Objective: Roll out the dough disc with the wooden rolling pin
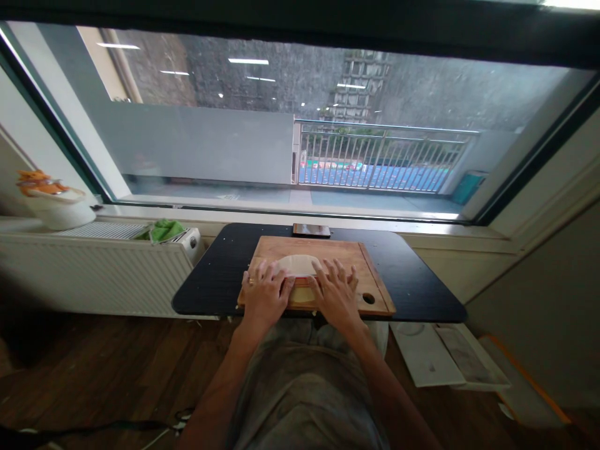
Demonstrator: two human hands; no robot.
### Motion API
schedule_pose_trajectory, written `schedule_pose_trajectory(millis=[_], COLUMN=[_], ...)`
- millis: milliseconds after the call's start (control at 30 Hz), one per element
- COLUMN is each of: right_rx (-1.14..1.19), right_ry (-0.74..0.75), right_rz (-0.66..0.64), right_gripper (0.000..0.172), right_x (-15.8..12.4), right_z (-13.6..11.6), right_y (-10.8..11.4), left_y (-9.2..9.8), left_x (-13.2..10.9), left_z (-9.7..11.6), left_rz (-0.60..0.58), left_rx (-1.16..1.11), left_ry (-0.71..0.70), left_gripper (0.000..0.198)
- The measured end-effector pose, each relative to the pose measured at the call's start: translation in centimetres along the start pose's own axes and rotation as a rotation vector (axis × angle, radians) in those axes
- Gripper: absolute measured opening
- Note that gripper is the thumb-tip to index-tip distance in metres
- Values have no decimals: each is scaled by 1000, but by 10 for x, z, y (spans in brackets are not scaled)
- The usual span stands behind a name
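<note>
A flattened pale sheet of dough (298, 264) lies on a wooden cutting board (328, 247). Across it runs a thin rod (300, 277) with a reddish edge, mostly covered by my hands. My left hand (266, 289) rests over the rod's left part, palm down, fingers spread forward; a ring shows on one finger. Over the right part lies my right hand (336, 289), also palm down with its fingers apart. Some dough shows behind the rod and some in front, between my thumbs. What lies under both palms is hidden.
The board sits on a black table (412, 281) by a window. A phone (311, 230) lies behind the board. To the left stands a radiator (117, 275) with a green cloth (165, 230) on top. White flat items (426, 356) are low at the right.
</note>
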State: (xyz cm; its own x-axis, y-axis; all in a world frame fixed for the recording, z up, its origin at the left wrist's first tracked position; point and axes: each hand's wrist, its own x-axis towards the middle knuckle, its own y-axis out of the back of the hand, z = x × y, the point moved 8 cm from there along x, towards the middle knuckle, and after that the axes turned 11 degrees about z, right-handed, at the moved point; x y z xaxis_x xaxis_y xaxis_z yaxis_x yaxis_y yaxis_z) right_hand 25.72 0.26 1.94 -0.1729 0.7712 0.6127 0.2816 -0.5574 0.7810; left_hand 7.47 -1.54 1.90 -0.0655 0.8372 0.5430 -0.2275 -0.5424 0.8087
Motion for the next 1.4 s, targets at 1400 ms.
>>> schedule_pose_trajectory(millis=[1400], right_rx=[22], right_ry=[-29], right_rz=[-183], right_gripper=[46], right_x=[44], right_z=[8], right_y=[-8], left_y=[-8], left_x=[37], left_z=[2], left_rz=[-58], left_rx=[-8], left_ry=[-53], left_gripper=[51])
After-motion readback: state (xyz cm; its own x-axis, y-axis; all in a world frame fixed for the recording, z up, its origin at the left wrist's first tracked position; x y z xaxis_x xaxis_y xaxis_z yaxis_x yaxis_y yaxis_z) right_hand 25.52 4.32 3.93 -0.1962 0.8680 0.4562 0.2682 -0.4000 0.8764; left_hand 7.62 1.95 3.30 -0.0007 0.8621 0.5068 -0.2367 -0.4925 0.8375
